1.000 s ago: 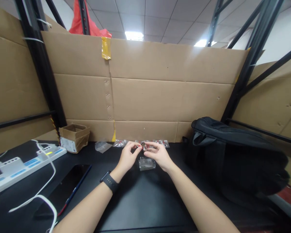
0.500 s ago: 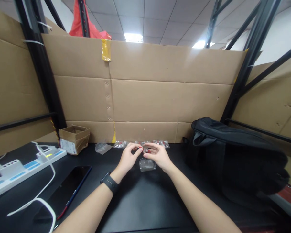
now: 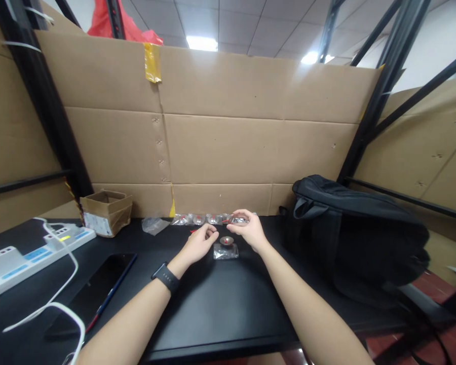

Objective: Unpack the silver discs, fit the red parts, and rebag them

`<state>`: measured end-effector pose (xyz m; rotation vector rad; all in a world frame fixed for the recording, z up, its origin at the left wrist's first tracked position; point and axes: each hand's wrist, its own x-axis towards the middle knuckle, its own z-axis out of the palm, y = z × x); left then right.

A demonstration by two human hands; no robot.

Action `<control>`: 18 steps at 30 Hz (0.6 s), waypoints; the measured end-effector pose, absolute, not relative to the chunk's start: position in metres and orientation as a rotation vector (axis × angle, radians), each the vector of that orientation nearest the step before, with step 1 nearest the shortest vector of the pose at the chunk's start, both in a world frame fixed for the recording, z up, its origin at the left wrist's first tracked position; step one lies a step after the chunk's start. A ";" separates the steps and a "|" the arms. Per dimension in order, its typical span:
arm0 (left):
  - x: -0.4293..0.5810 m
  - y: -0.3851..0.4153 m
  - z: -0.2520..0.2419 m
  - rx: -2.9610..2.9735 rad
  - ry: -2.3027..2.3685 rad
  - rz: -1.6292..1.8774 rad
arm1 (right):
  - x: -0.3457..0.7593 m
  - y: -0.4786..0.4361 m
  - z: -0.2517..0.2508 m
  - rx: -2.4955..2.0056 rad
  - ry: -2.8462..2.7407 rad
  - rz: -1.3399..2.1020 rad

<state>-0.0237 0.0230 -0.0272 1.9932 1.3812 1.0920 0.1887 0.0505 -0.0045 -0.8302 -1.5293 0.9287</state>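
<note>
A small round metal dish [image 3: 226,241] with a red spot at its centre rests at the back edge of a clear plastic packet [image 3: 225,252] on the black table. Just left of it is my left hand [image 3: 200,244], its fingers curled together; what they hold, if anything, is hidden. A bit of red [image 3: 193,231] shows behind that hand. My right hand [image 3: 250,230] is above and right of the dish, thumb and fingers apart, with nothing seen between them. Beyond both hands lies a row of clear packets [image 3: 198,219] with red marks, partly covered by my right hand.
An open cardboard box [image 3: 108,210] and a crumpled clear bag [image 3: 154,225] stand at the back left. A phone [image 3: 99,289], a power strip [image 3: 34,261] and white cables are on the left. A black backpack [image 3: 357,243] fills the right. Cardboard panels [image 3: 220,147] close the back.
My hands have moved apart and come away from the metal dish, which was between my fingers and now rests by the packet. The camera view has shifted slightly.
</note>
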 end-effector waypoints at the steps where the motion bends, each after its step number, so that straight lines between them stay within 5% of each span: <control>1: -0.023 0.021 -0.026 2.023 1.413 1.062 | 0.191 0.054 -0.007 -0.852 -1.531 0.921; 13: -0.030 0.019 -0.022 2.331 1.696 0.836 | 0.207 0.060 -0.010 -0.891 -2.102 0.476; 18: -0.036 0.021 -0.019 2.281 1.722 0.819 | 0.196 0.058 -0.015 -0.810 -2.017 0.695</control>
